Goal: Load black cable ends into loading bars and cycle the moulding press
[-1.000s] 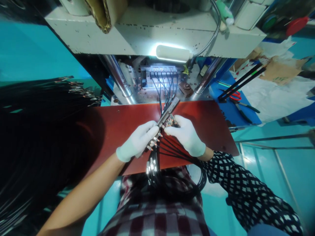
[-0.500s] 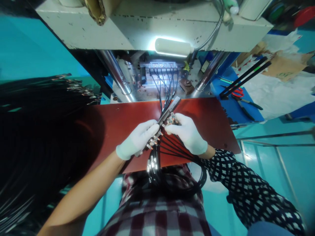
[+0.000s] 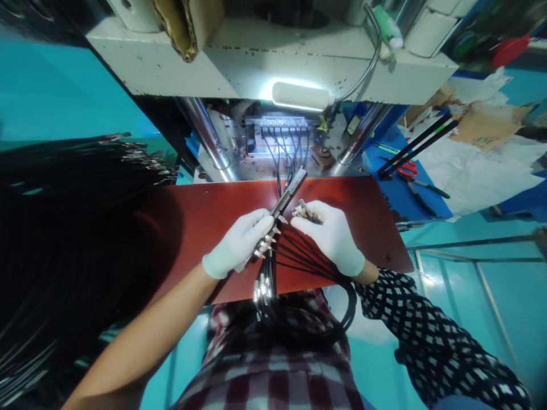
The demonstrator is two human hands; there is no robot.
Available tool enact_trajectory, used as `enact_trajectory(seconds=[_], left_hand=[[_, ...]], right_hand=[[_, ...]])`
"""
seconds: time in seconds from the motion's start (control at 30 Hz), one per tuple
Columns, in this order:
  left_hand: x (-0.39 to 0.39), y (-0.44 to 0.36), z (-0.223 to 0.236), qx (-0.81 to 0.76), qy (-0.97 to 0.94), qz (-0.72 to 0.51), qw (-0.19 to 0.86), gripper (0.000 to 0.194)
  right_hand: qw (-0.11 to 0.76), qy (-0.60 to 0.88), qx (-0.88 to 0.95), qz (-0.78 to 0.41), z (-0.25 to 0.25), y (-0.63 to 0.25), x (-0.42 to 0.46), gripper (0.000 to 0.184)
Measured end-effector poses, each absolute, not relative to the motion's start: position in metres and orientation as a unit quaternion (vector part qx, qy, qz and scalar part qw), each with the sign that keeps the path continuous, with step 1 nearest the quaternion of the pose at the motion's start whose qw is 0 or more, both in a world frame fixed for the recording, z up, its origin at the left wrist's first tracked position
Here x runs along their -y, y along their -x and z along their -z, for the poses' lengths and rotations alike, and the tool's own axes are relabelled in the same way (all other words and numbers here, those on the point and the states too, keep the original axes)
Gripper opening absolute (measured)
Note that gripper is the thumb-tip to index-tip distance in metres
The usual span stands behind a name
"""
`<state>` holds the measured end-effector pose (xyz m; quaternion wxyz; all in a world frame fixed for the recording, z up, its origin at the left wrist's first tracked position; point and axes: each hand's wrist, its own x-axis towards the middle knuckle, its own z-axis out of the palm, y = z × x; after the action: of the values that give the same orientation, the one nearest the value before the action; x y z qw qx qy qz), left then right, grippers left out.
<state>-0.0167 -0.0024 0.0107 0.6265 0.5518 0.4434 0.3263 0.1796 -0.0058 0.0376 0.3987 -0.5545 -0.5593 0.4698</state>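
My gloved left hand (image 3: 245,236) is closed on a long metal bar (image 3: 290,191), which lies slantwise over the red-brown board. Several small metal connectors (image 3: 267,242) on black cable ends stick out along the bar's lower right side. In my gloved right hand (image 3: 327,230) several cable connectors (image 3: 302,210) are pinched, their metal tips showing past the fingers, a little right of the bar. Black cables (image 3: 299,256) run from the bar toward my right wrist and loop down over my lap. More silvery plugs (image 3: 264,293) hang below the bar.
A press with steel columns (image 3: 205,134) stands in front, its lit fixture (image 3: 282,136) holding several cable ends. A lamp (image 3: 301,95) glows above. Black cables (image 3: 85,228) are heaped at left. Pliers (image 3: 421,191) lie on a blue surface at right, beside the red-brown board (image 3: 363,210).
My right hand has moved slightly right, and the connectors in it have come away from the bar. My left hand still holds the bar. The view has shifted a little.
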Motion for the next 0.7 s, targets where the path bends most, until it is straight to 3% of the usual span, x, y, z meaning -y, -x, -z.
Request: enact_trajectory(seconds=[0.2,0.37,0.5,0.7], left_hand=[[0.002,0.019,-0.013,-0.429,-0.551,-0.322,0.639,0.042],[0.001,0.02,-0.015,-0.432,-0.582,-0.315,0.613,0.04],[0.002,0.022,-0.011,-0.427,-0.601,-0.306,0.602,0.038],[0.004,0.021,-0.005,-0.468,-0.687,-0.28,0.481,0.034]], right_hand=[[0.404,0.563,0.555,-0.461,-0.036,-0.18,0.005,0.018],[0.373,0.55,0.585,-0.464,-0.035,-0.183,-0.003,0.032],[0.357,0.538,0.57,-0.508,-0.037,-0.181,-0.008,0.033],[0.361,0.533,0.562,-0.519,-0.032,-0.177,-0.006,0.029]])
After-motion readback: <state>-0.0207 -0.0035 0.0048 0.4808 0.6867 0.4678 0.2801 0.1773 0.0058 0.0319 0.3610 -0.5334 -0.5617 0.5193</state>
